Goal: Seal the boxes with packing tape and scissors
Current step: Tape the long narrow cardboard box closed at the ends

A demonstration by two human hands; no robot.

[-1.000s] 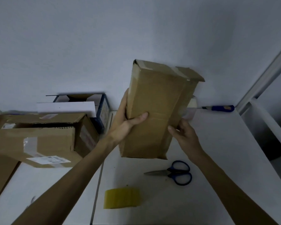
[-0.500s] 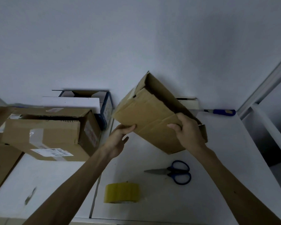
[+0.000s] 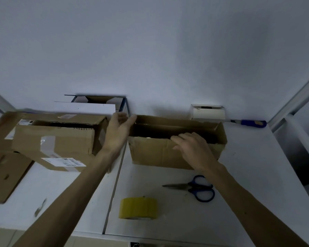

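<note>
A long brown cardboard box [image 3: 150,154] lies on the white table [image 3: 248,175], its top open and the inside dark. My left hand [image 3: 119,132] grips the box's left end, thumb over the back corner. My right hand [image 3: 191,145] rests flat on the near flap at the front rim. A roll of yellow packing tape [image 3: 138,208] stands on the table near the front edge. Blue-handled scissors [image 3: 194,188] lie shut to the right of the tape, under my right forearm's line.
Several brown cardboard boxes [image 3: 52,141] with labels are stacked on the left. Behind them stands a white and blue open box [image 3: 96,104]. A small white box [image 3: 208,113] and a blue-handled cutter [image 3: 250,123] lie against the back wall. A metal frame [image 3: 296,104] rises at right.
The brown box went from upright in both hands, through a tilt, down to lying flat on the table with its open top up. My hands shifted to its left end and front flap.
</note>
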